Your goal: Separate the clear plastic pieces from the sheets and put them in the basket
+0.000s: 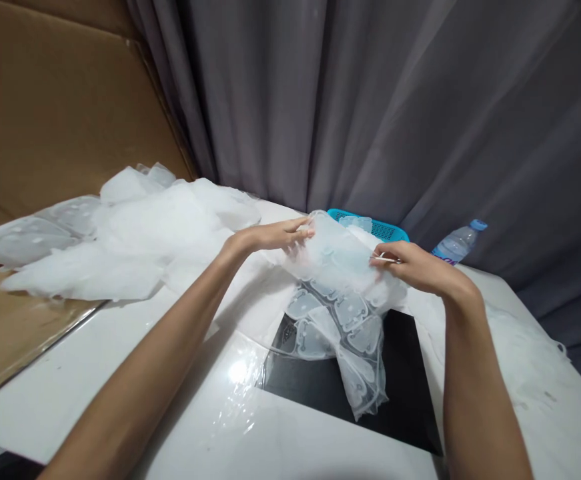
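Note:
A sheer white fabric piece is raised between my two hands, hanging over a black board on the table. My left hand pinches its left edge, thumb and fingers closed. At its right side, my right hand is closed around a thin, pale, stick-like tool, whose exact kind is too small to make out. Below the raised part, translucent fabric with outlined petal-like shapes drapes down onto the black board. My right fingers partly hide the tool.
A heap of white sheer fabric lies at the left by a cardboard box. Behind my hands stand a blue basket and a plastic bottle. White scraps lie at right. A grey curtain closes off the back.

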Tool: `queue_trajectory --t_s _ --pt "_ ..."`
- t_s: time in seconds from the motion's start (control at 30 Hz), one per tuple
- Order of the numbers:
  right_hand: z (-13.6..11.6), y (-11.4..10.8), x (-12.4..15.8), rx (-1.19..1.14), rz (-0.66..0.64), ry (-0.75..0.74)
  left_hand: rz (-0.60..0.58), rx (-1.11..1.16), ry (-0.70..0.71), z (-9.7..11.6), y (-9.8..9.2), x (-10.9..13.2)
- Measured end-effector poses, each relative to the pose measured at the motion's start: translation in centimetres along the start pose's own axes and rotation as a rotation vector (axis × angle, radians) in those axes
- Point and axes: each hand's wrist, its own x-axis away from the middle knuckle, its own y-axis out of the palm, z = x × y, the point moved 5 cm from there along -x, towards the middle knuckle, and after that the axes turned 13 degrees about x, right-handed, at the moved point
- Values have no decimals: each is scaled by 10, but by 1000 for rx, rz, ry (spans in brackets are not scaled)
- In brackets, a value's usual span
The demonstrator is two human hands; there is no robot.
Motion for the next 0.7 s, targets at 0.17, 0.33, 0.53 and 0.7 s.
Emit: queue_trajectory --t_s 0.17,0.33,0.53,0.7 --pt "1 -5 -5 79 66 50 20 -35 66 16 15 -5" --pt "10 -1 -3 100 -39 169 40 -138 185 38 22 0" --pt "-4 0 9 37 -261 92 3 -199 258 59 30 4" --pt "1 -3 36 -122 -207 263 -36 -239 362 80 31 11"
